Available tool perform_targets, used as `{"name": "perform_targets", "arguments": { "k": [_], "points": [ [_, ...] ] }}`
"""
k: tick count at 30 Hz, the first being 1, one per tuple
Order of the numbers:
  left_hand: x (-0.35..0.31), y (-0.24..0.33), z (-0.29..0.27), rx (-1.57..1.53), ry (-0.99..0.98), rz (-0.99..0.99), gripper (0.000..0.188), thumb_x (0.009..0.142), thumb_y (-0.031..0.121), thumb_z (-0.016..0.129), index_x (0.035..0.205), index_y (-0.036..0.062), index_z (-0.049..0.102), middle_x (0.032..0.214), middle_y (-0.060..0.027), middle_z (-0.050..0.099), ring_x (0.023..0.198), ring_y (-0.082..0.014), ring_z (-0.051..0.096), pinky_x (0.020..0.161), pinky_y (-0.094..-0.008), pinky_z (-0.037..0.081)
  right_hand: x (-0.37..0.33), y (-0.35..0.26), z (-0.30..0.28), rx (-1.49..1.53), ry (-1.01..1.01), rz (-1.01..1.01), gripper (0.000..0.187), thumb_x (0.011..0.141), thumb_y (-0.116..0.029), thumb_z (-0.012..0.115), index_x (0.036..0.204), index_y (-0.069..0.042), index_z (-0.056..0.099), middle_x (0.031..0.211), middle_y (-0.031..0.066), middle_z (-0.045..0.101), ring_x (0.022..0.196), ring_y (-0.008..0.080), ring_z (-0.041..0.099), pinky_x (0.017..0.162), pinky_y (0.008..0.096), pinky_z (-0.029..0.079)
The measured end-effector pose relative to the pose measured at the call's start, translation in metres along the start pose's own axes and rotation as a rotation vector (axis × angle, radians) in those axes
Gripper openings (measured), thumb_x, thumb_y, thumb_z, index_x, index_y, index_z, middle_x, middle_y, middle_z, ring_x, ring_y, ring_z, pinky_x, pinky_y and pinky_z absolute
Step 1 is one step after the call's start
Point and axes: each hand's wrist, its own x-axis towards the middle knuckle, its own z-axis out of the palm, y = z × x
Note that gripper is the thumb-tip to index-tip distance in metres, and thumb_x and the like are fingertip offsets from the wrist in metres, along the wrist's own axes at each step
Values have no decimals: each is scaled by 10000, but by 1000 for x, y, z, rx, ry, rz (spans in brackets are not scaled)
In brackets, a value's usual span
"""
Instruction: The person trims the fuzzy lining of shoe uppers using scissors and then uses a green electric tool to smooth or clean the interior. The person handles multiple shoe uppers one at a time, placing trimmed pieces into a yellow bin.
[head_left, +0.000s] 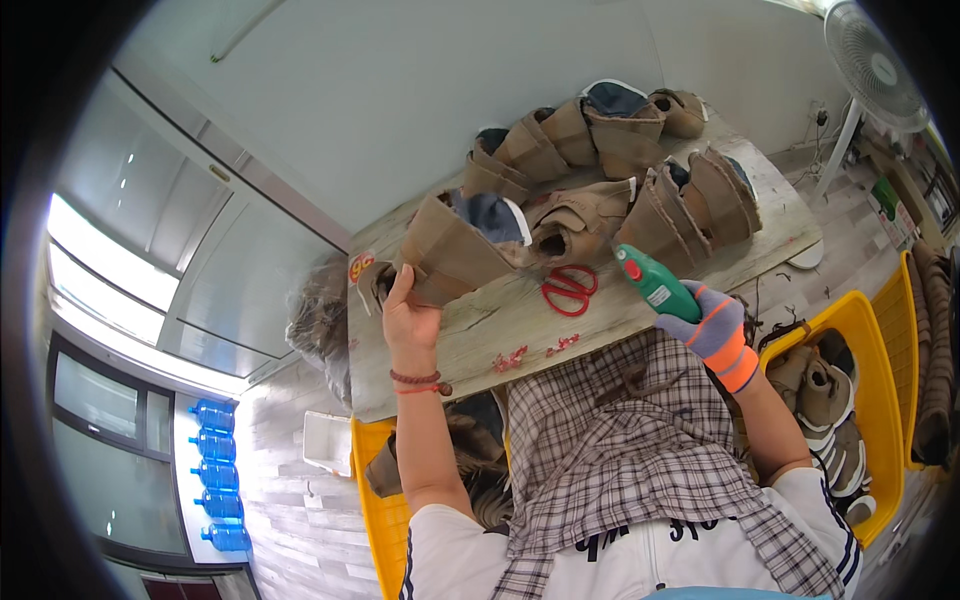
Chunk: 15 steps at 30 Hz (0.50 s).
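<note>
Gripping a boot (450, 255) mid-frame is the left hand (408, 322), the right hand (716, 330) is clutching a green tool (655, 283), and upper-right boots (622, 138) aren't revealing whether they're finished.

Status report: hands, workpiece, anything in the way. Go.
Bare left hand holding brown boot. Gloved right hand gripping green tool. Red scissors on table between the hands, possibly in the way.
</note>
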Motion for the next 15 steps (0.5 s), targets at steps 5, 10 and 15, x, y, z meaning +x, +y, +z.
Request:
{"name": "perform_targets", "arguments": {
  "k": [5,10,15],
  "points": [
    [-29,38,-21,-15,138,-36,299,904,69,529,1187,-26,516,1205,-149,579,1126,-283,548,978,-451,439,3,-22,14,-191,-152,-193,484,648,-402,792,980,-78,653,750,114,658,662,283,636,606,346,507],
    [-50,56,-45,-119,162,-108,307,919,77,483,1200,-47,490,1198,-181,575,1117,-310,554,958,-457,455,1,-32,29,-303,-102,-417,510,634,-480,769,937,-94,629,669,102,614,616,308,596,553,376,476],
    [-62,56,-55,-150,134,-188,313,932,91,437,1197,-71,482,1200,-197,569,1116,-318,555,967,-461,449,1,-26,41,-353,-131,-490,513,634,-507,759,910,-97,622,619,97,580,578,297,575,531,378,463]
  ]
}}
